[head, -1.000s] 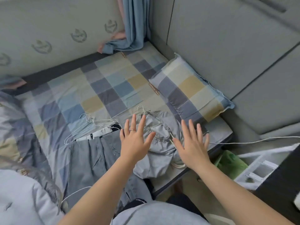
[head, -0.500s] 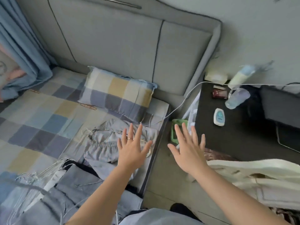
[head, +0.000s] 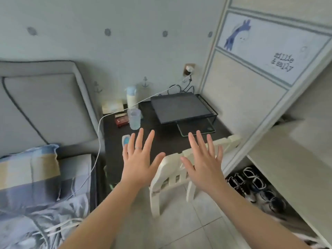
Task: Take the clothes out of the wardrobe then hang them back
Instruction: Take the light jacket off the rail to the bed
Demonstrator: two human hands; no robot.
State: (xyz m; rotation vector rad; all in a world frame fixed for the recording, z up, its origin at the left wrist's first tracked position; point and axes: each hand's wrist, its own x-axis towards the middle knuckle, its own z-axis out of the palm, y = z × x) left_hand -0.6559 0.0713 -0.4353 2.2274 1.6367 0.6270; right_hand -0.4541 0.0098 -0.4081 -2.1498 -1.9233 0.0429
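My left hand (head: 139, 161) and my right hand (head: 203, 161) are raised side by side in front of me, fingers spread and straight, holding nothing. They hover above a black bedside table (head: 161, 141) and a white chair (head: 172, 175). The wardrobe (head: 251, 72) with a sliding door stands at the right; its inside is out of view. A grey garment (head: 36, 225) with a white wire hanger lies on the bed at the lower left.
On the black table stand a laptop (head: 177, 106) on a rack, a clear cup (head: 134, 118), a bottle (head: 131, 97) and a red box (head: 122, 120). A white cable (head: 98, 141) runs to the bed. Shoes (head: 255, 186) lie under a shelf at the right. A checked pillow (head: 28, 173) sits on the bed.
The view has swung right from the bed and its clothes to the bedside table and wardrobe. Both hands stay spread and empty in front of me.
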